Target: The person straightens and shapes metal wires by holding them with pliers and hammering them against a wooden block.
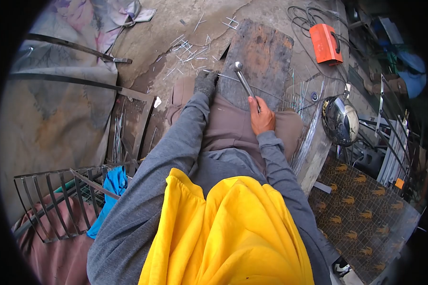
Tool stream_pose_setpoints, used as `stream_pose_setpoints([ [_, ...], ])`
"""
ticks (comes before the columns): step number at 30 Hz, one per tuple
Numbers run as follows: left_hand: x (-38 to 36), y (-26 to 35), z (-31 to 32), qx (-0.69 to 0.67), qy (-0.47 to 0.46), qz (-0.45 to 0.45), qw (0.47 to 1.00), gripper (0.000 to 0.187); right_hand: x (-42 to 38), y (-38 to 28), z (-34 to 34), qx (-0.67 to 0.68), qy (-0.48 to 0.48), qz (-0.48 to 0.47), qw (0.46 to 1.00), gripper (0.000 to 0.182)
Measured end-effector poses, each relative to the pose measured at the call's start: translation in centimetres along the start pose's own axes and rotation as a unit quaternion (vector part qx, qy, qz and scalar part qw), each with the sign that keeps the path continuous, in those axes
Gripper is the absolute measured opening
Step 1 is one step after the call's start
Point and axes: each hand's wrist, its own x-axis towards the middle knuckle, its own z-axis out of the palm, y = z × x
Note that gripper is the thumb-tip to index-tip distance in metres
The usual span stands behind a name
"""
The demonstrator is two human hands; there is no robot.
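My left hand [206,84], in a dark grey glove, is closed at the left edge of a worn wooden board [264,52]. A thin metal rod [240,81] runs from its fingers across the board to the right. My bare right hand [262,116] is wrapped round the shaft of a metal tool [244,80] with a round, ball-like head. That head is over the board, above the rod. Whether the tool touches the rod cannot be made out.
Short cut rods [188,51] lie scattered on the ground ahead. Long thin rods [311,123] lie to my right. An orange machine [325,44] with cables, a dark welding helmet [340,121], a patterned panel [361,213] and a metal grille [57,204] surround me.
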Motion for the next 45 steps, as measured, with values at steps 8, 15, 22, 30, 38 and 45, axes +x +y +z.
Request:
stream_pose_setpoints([
  [8,0.2,0.7,0.2,0.049,0.017,-0.007,0.999,0.026,0.2,0.7,0.5,-0.056,-0.056,0.024,0.997,0.047],
  [15,0.6,-0.7,0.1,0.019,0.017,-0.006,1.000,0.025,0.2,-0.3,0.0,-0.035,-0.069,0.047,0.996,0.048],
  [22,0.0,0.4,-0.3,-0.054,-0.008,-0.024,0.998,0.017,-0.8,-1.0,-0.9,0.022,0.006,0.006,1.000,0.049],
  [30,-1.2,2.2,-0.4,-0.127,-0.001,-0.062,0.990,0.013,-1.0,0.5,-1.0,-0.012,-0.033,0.054,0.998,0.050],
  [38,-1.6,2.6,-0.3,-0.093,0.016,-0.057,0.994,0.018,-0.9,-0.6,-1.5,-0.009,-0.032,0.065,0.997,0.048],
  [45,-0.7,2.5,-0.4,-0.132,0.004,-0.040,0.990,0.011,-0.5,-0.1,-2.3,-0.042,-0.056,0.078,0.994,0.046],
])
